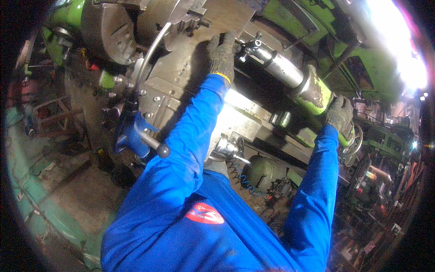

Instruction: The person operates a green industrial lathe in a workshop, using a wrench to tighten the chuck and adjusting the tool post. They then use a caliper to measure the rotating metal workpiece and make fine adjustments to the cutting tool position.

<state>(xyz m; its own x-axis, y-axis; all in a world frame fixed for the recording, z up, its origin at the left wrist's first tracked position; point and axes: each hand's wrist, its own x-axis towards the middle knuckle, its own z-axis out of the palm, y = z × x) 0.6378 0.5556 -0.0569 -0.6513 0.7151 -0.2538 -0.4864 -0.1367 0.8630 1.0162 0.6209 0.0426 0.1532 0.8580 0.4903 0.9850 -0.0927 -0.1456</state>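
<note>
Blue jacket (204, 245) nearest; tailstock (316, 93), two o'clock, apparently being steadied.
Right hand (339, 113) is laid on it at three o'clock, left hand (221, 55) held near the quill (289, 71) at twelve; neither grip's closure can be told. Finger clearance seems needed next.

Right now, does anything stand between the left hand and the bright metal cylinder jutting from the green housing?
Yes: a metal fitting with small knobs, at the end of the cylinder nearest the left hand. Whether hand and fitting touch, I can't tell. Nothing else visible intervenes.
</note>
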